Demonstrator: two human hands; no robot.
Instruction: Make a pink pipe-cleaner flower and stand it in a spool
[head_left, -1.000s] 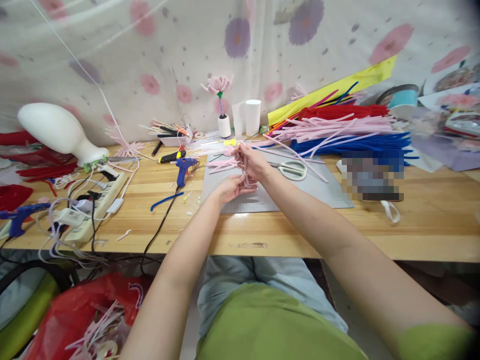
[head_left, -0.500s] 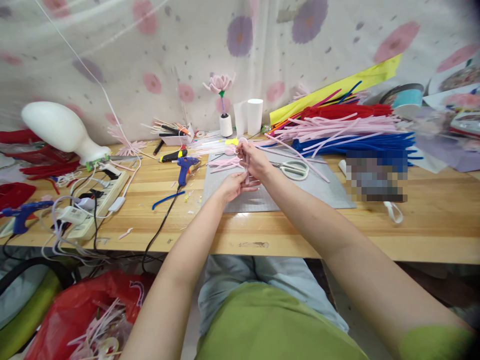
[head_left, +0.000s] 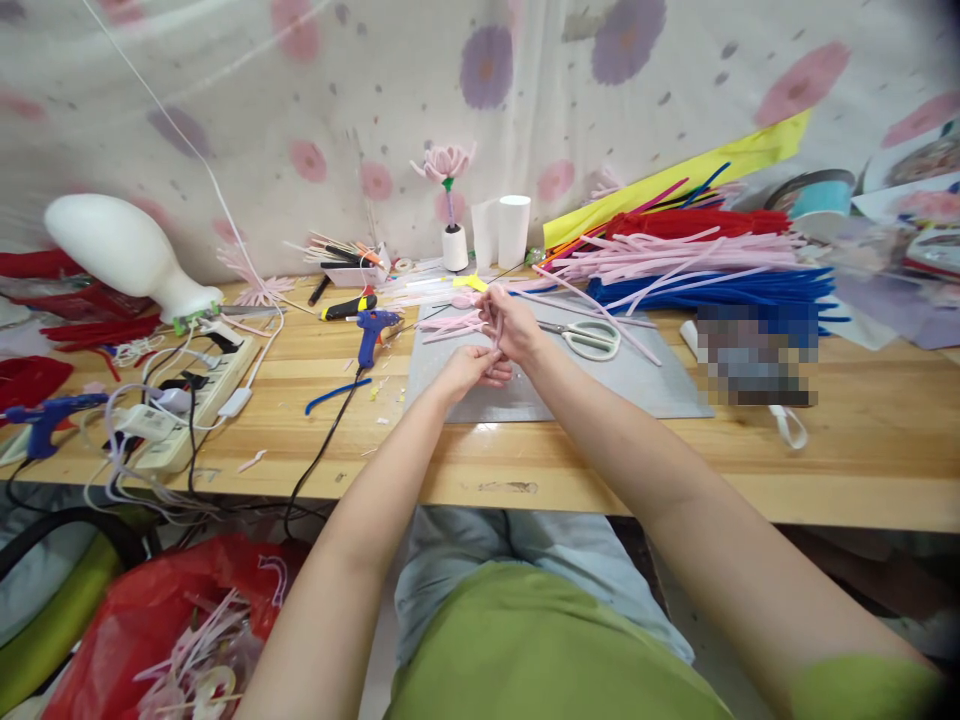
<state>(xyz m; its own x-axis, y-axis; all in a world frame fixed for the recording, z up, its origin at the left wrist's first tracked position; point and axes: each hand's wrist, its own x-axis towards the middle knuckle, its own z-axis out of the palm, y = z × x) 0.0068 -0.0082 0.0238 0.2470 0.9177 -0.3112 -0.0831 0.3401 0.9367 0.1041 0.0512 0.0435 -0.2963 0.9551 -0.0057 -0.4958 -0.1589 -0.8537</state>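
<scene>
Over the grey cutting mat, my two hands are close together. My left hand is lower, its thumb and fingers pinching the lower part of a pink pipe cleaner. Higher up, my right hand grips the same piece with bent fingers, which hide much of it. Several short pink pipe cleaners lie on the mat to the left. White-handled scissors rest on the mat to the right of my right hand.
A blue glue gun and a yellow-black utility knife lie left of the mat. Behind stands a pink pipe-cleaner flower in a white holder. Bundled pipe cleaners fill the back right. A power strip with cables sits left.
My left fingers have curled in more around the pipe cleaner, and its lower end no longer shows below them. The whole view has shifted slightly; the things on the table stay put.
</scene>
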